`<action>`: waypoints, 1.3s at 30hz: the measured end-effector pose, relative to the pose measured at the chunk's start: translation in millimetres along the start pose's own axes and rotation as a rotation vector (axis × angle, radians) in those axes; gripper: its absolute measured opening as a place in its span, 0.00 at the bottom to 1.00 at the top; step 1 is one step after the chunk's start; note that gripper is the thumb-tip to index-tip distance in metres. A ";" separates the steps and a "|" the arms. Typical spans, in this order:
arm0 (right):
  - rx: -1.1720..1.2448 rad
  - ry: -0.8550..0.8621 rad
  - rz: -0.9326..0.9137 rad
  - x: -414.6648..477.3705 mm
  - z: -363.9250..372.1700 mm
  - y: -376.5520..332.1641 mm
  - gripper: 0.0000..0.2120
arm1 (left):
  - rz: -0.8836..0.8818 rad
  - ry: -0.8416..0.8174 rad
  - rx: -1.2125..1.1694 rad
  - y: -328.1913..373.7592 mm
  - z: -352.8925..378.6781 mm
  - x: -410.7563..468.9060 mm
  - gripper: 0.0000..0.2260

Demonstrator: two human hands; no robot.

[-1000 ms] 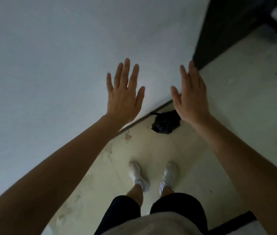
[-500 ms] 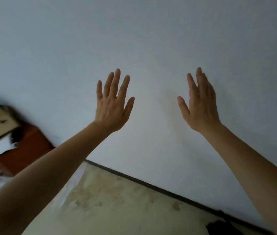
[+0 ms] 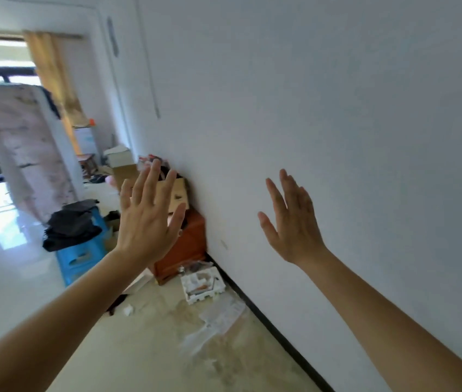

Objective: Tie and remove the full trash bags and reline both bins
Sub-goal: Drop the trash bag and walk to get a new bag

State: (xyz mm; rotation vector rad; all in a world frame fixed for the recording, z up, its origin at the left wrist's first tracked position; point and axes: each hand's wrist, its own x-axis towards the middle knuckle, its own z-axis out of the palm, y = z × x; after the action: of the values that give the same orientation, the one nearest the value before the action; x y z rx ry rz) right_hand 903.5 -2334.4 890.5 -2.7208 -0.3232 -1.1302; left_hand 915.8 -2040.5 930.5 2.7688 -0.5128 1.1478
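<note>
My left hand (image 3: 147, 222) and my right hand (image 3: 292, 222) are both raised in front of me with straight, spread fingers and hold nothing. No bin shows in this view. A heap of black plastic (image 3: 71, 226) lies on a blue stool (image 3: 81, 258) at the left, beyond my left hand; I cannot tell whether it is a trash bag.
A white wall (image 3: 337, 108) runs along the right with a dark skirting (image 3: 275, 329). Against it stand a reddish-brown cabinet (image 3: 190, 250) with cardboard boxes (image 3: 177, 190) on top, and a white foam tray (image 3: 201, 287) on the stained floor. A bright doorway lies far left.
The view has swung left and up, from my feet and a black bag on the floor to the room along the wall. Both hands stay raised with spread fingers.
</note>
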 end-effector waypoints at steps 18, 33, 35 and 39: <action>0.486 -0.186 -0.499 273.9 353.9 -356.2 0.33 | -0.481 -0.108 0.494 -383.4 43.2 -15.5 0.28; 0.631 -0.202 -0.812 402.1 565.2 -683.6 0.33 | -0.785 -0.014 0.648 -702.4 56.3 -62.8 0.29; 0.603 -0.202 -0.808 426.5 593.9 -720.3 0.33 | -0.795 -0.036 0.618 -758.2 65.8 -57.7 0.29; 0.565 -0.172 -0.784 485.9 641.5 -773.8 0.33 | -0.773 -0.070 0.571 -868.1 81.8 -25.4 0.29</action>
State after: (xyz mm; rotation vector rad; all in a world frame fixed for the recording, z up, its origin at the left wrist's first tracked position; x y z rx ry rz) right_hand 1465.0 -1370.3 852.8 -2.1903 -1.5603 -0.7462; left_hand 1252.6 -1237.1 885.3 2.9456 0.9565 1.0902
